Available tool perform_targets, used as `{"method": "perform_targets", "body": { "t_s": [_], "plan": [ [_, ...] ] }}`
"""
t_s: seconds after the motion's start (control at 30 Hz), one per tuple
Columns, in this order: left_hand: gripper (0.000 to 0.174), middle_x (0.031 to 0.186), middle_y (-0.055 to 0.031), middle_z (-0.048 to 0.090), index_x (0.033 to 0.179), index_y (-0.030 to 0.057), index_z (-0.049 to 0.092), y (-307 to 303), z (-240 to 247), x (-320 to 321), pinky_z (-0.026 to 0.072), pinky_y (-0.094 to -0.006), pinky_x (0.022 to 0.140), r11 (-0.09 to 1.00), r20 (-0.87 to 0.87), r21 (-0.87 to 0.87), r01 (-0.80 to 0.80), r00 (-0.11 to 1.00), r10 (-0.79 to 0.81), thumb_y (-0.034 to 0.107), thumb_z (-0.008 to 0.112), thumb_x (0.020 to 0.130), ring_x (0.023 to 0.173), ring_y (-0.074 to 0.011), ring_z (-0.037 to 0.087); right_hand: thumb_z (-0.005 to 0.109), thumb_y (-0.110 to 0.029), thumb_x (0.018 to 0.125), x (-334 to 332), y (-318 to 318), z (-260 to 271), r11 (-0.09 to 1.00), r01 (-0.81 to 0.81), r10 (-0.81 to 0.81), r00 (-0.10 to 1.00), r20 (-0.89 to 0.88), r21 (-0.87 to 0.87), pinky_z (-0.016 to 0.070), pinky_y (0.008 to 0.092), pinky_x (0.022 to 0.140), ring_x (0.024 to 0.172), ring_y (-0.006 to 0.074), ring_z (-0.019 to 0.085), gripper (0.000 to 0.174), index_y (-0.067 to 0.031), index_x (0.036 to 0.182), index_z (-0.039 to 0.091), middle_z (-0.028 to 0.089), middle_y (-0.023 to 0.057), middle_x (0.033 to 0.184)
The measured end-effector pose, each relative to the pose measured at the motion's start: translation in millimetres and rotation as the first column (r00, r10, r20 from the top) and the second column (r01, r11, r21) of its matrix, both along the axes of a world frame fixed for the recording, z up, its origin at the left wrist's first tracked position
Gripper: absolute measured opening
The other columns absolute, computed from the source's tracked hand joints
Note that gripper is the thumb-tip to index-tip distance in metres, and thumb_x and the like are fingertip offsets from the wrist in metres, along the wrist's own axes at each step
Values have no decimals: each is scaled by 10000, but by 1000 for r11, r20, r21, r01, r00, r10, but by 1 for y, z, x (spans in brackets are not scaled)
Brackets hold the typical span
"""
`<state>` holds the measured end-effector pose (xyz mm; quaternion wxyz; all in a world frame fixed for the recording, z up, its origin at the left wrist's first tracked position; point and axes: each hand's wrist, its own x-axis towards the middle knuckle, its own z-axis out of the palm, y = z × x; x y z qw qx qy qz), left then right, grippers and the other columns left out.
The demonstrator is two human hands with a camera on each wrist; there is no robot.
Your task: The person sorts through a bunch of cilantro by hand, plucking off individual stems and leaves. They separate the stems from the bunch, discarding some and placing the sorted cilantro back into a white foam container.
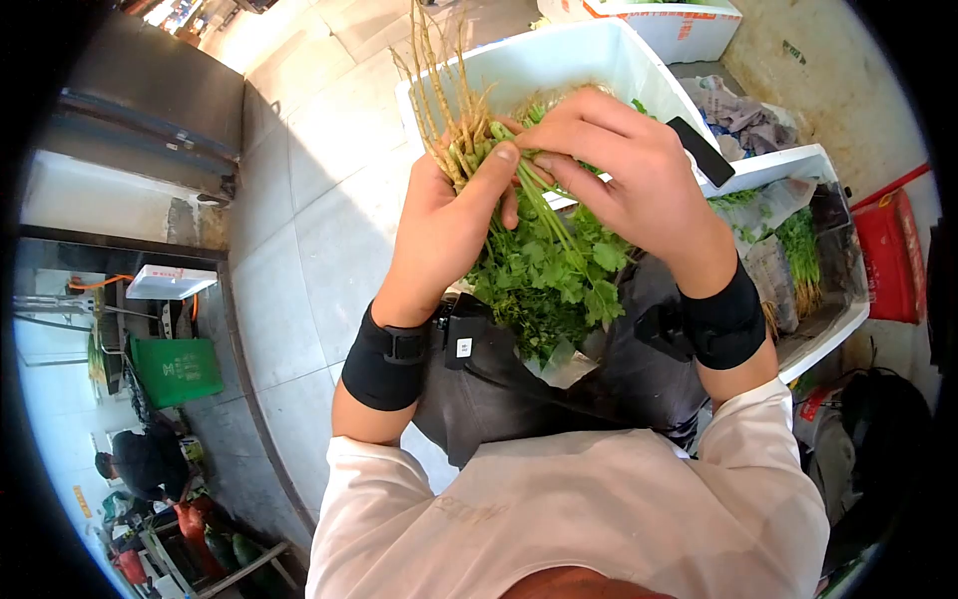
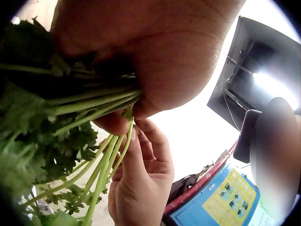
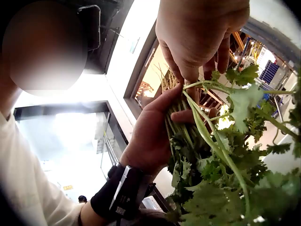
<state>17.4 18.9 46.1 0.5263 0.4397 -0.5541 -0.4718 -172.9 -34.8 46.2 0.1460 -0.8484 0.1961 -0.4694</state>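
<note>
My left hand (image 1: 439, 225) grips a bunch of coriander (image 1: 554, 285) round its stems, the thumb lying across them. Pale, stringy roots (image 1: 439, 95) stick up past that hand, while the leaves hang down over my lap. Close beside the left thumb, my right hand (image 1: 639, 170) pinches a few green stems between thumb and fingers. From the left wrist, those thin stems (image 2: 106, 165) run from the right fingertips down to the leaves. The right wrist view shows both hands' fingertips meeting at the stems (image 3: 200, 117), with leaves spreading below and to the right.
A white foam box (image 1: 639, 60) stands in front of me, and a black phone (image 1: 702, 152) lies at its right edge. Another foam box (image 1: 838, 329) on the right holds greens and paper. Beyond it is a red bag (image 1: 886, 258). A green bin (image 1: 175, 369) and another person (image 1: 150, 464) are far left.
</note>
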Motion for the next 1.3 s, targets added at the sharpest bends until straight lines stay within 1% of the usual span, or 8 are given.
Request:
{"method": "perform_targets", "body": {
  "t_s": [0.43,0.6,0.67,0.8,0.9,1.1,1.17,1.3],
  "plan": [
    [223,862,-3,663,1172,13,633,0,-8,-1,465,-243,582,995,169,52,89,981,-97,176,606,1022,635,-71,540,648,-67,927,-1,-5,-4,992,126,-126,990,-69,6,531,404,717,826,367,635,152,-29,1073,638,586,136,960],
    [212,877,-10,672,1163,31,646,0,-8,-1,471,-250,592,990,265,84,115,955,-133,183,622,1017,651,-71,547,644,-35,910,-4,-7,-3,989,144,-145,989,38,19,526,366,712,810,323,650,150,-22,1059,630,592,126,947],
    [199,922,-41,707,1182,33,632,-4,-10,3,462,-240,615,996,147,79,36,988,-48,164,562,1050,665,-72,530,628,18,854,-7,-7,-1,985,93,-103,993,63,143,518,334,752,843,265,645,164,-26,1010,651,598,116,944],
    [251,952,-59,702,1191,16,621,-9,-4,13,479,-241,660,967,-101,-84,-241,967,233,214,533,1065,674,-79,538,609,47,819,-8,-6,1,989,145,-145,989,-26,1,514,340,786,884,268,636,219,-32,1009,684,606,122,961],
    [245,981,-70,705,1191,24,622,-9,-6,14,478,-246,661,963,-257,-76,-258,938,231,215,538,1062,687,-82,550,587,58,797,-6,-9,-4,975,222,-222,974,43,-6,515,351,800,898,284,635,301,-42,1055,707,622,132,1001],
    [239,986,-52,699,1172,18,615,-2,-2,3,466,-240,653,996,-160,-53,-74,985,64,215,533,1065,686,-82,553,666,-66,924,7,1,-1,986,84,-91,995,45,147,502,319,885,1000,230,669,252,-16,1169,696,702,139,1107],
    [229,980,-47,697,1171,18,611,-1,-1,-1,456,-234,640,999,-189,-29,-37,981,31,206,536,1063,685,-78,552,704,-186,919,9,4,-1,967,-10,4,1000,22,256,537,376,854,972,343,700,283,-24,1151,704,726,176,1042],
    [355,1065,-69,683,1331,15,577,-7,-7,1,526,-283,779,999,-251,-34,-11,968,2,237,571,1055,719,-107,570,724,-172,906,8,-2,-9,908,55,-83,995,48,415,549,375,851,945,276,730,310,-37,1184,707,740,171,1046]
  ]
}}
